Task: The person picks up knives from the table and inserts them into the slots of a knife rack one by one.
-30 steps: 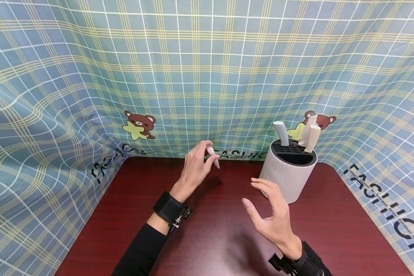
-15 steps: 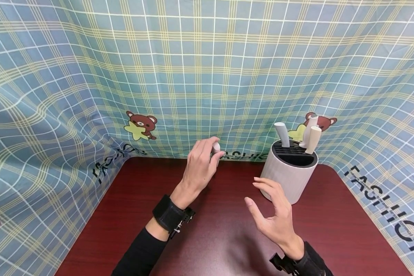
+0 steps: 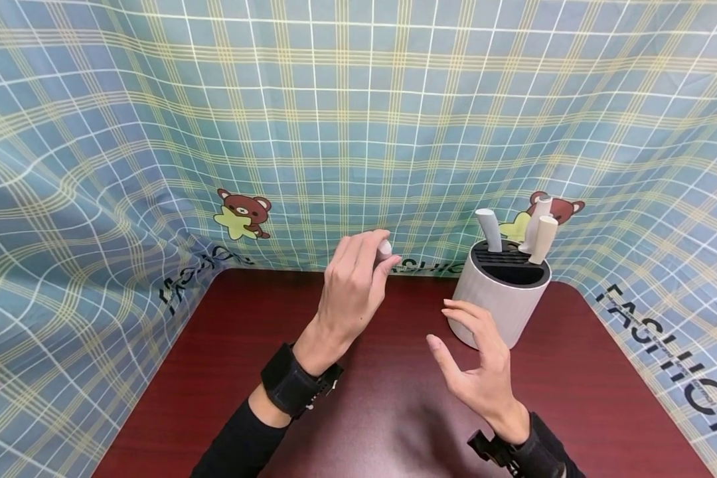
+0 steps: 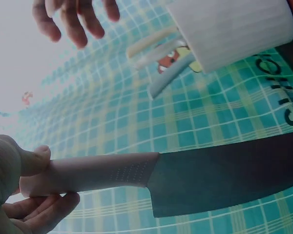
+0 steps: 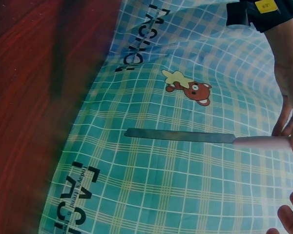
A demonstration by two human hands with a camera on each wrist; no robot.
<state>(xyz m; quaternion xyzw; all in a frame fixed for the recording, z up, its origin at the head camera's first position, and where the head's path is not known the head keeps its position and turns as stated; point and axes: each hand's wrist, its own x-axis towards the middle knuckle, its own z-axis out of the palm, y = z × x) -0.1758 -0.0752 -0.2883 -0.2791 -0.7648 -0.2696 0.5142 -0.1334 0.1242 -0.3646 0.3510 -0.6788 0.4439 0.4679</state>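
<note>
Over the far middle of the table, my left hand [image 3: 351, 292] pinches a kitchen knife [image 4: 105, 171] by the end of its pale pinkish handle. The wide dark blade [image 4: 224, 175] shows in full side view from the left wrist, its tip cut off by the frame. From the right wrist the blade looks thin and points toward the table. To the right, a white round knife block [image 3: 492, 315] with a black slotted top stands upright. Beside its near left side, my right hand [image 3: 480, 372] hovers with fingers and thumb spread, holding nothing.
Three pale handles stick up from the block: a bluish one [image 3: 489, 230], a white one [image 3: 536, 222] and a cream one [image 3: 544, 240]. A plaid curtain [image 3: 364, 133] hangs close behind the dark red table [image 3: 370, 398] and along both sides.
My left hand has shifted slightly right and up with the knife, whose handle end now faces the head camera more. The right hand has barely moved, and the block stays put.
</note>
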